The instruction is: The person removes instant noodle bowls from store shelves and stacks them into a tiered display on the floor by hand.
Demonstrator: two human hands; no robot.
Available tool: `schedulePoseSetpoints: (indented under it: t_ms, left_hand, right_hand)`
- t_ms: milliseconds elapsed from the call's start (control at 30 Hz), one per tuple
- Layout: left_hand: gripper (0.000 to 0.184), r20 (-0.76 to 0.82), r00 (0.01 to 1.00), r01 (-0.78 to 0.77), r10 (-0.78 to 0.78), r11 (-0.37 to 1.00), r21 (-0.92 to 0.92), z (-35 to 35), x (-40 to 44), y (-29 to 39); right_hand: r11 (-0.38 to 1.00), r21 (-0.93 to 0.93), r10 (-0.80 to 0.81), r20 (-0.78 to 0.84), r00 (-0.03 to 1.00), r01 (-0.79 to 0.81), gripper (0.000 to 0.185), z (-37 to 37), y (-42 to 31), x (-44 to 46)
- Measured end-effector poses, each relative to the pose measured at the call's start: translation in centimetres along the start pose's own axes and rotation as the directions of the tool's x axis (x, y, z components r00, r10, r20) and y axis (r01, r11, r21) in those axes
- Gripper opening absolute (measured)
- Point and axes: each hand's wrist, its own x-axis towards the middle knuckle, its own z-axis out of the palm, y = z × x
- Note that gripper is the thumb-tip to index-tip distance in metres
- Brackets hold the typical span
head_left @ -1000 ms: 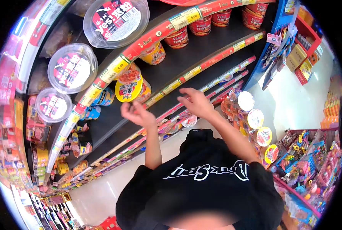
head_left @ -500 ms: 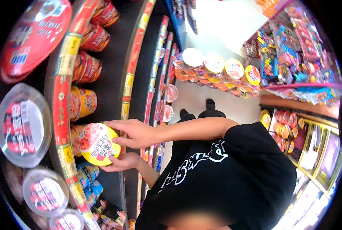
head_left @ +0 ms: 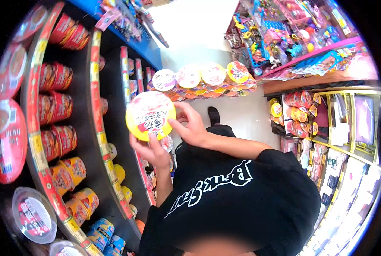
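Between my two hands is a yellow-rimmed instant noodle cup (head_left: 150,115), its round printed lid facing up towards the camera. The fingers and thumb of my right hand (head_left: 192,126) grip its right edge. My left hand (head_left: 152,150) is closed on the near, lower edge, with fingertips over the rim. The cup's side is mostly hidden beneath the lid. Both hands are in front of my black shirt, out from the shelves.
Curved shelves (head_left: 97,98) on the left carry red (head_left: 54,106), yellow (head_left: 86,200) and blue cups. Ahead is a stack of lidded cups (head_left: 188,78). Toys fill a pink-edged display (head_left: 280,42) at upper right. Stocked racks (head_left: 348,149) line the right side.
The empty hands of a second ago took hold of a yellow-lidded cup at the shelf. Now both hands have brought it away from the shelf, and the view has turned to the right.
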Motion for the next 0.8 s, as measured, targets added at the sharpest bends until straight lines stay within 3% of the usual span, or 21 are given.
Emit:
schedulePoseSetpoints:
  t_ms: [67,133,200,233,433,533,600,633,700,800]
  left_hand:
    - [0.051,0.110,0.990,0.095,-0.086,0.993,-0.073,3.3,-0.3,-2.3]
    - [0.049,0.203,0.957,0.207,-0.209,0.978,0.033,6.4,-0.4,-4.0]
    - [0.049,0.300,0.901,0.340,-0.315,0.940,-0.036,9.9,-0.4,-4.9]
    - [0.048,0.365,0.868,0.351,-0.338,0.936,0.031,11.3,-0.4,-5.4]
    - [0.045,0.575,0.723,0.335,-0.382,0.923,0.192,19.4,-0.7,-8.3]
    - [0.044,0.608,0.672,0.291,-0.424,0.905,0.309,22.8,-0.8,-9.5]
    - [0.043,0.608,0.631,0.279,-0.482,0.872,0.402,24.8,-0.9,-9.9]
    - [0.043,0.645,0.637,0.252,-0.423,0.904,0.345,25.4,-1.1,-11.6]
    - [0.044,0.635,0.632,0.216,-0.444,0.888,0.406,26.0,-1.5,-13.2]
    - [0.047,0.563,0.686,0.184,-0.462,0.858,0.480,26.4,-1.1,-12.7]
  right_hand:
    - [0.991,-0.024,0.126,-0.066,0.990,-0.128,0.047,-3.9,1.2,0.6]
    - [0.987,-0.068,0.133,-0.154,0.979,-0.145,0.048,-7.5,3.5,1.2]
    - [0.979,-0.075,0.170,-0.236,0.957,-0.192,0.047,-11.0,4.0,1.6]
    - [0.971,-0.084,0.195,-0.269,0.943,-0.224,0.046,-12.7,4.4,1.7]
    - [0.902,-0.120,0.329,-0.434,0.839,-0.416,0.043,-20.6,8.6,2.3]
    - [0.860,-0.060,0.427,-0.459,0.779,-0.506,0.047,-23.7,10.3,3.0]
    - [0.830,-0.116,0.434,-0.481,0.762,-0.546,0.047,-25.4,11.0,3.6]
    - [0.813,-0.118,0.456,-0.480,0.749,-0.571,0.046,-26.2,10.7,4.1]
    - [0.775,-0.175,0.469,-0.486,0.737,-0.608,0.045,-27.3,11.0,4.8]
    - [0.800,-0.255,0.373,-0.498,0.783,-0.544,0.038,-27.1,12.2,6.0]
